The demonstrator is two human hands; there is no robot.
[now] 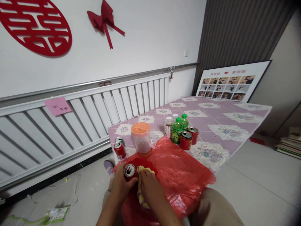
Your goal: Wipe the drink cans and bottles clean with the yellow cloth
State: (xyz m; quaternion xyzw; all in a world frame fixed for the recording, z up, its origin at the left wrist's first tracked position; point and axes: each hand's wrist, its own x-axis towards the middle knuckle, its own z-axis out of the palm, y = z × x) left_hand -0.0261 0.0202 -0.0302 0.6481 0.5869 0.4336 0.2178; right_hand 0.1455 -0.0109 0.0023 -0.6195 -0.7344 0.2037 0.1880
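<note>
My left hand (pixel 122 182) is wrapped round an upright red can (pixel 130 171) whose top faces up. Right beside it, my right hand (pixel 148 183) grips a yellow cloth (pixel 143 204), which hangs below the fingers. Under both hands lie a red scalloped tray (pixel 154 166) and a sheet of red plastic (pixel 178 169). Just beyond them stands a clear pitcher (pixel 143 142) with an orange lid. Another red can (pixel 119 150) and a green-and-silver can (pixel 119 140) are at the left edge of the table.
Green-capped bottles (pixel 176 131), white-capped bottles (pixel 168 127) and two red cans (pixel 185 141) stand right of the pitcher on the floral tablecloth (pixel 223 116). A white radiator (pixel 94 116) runs behind the table. A photo board (pixel 225 83) leans at the far right.
</note>
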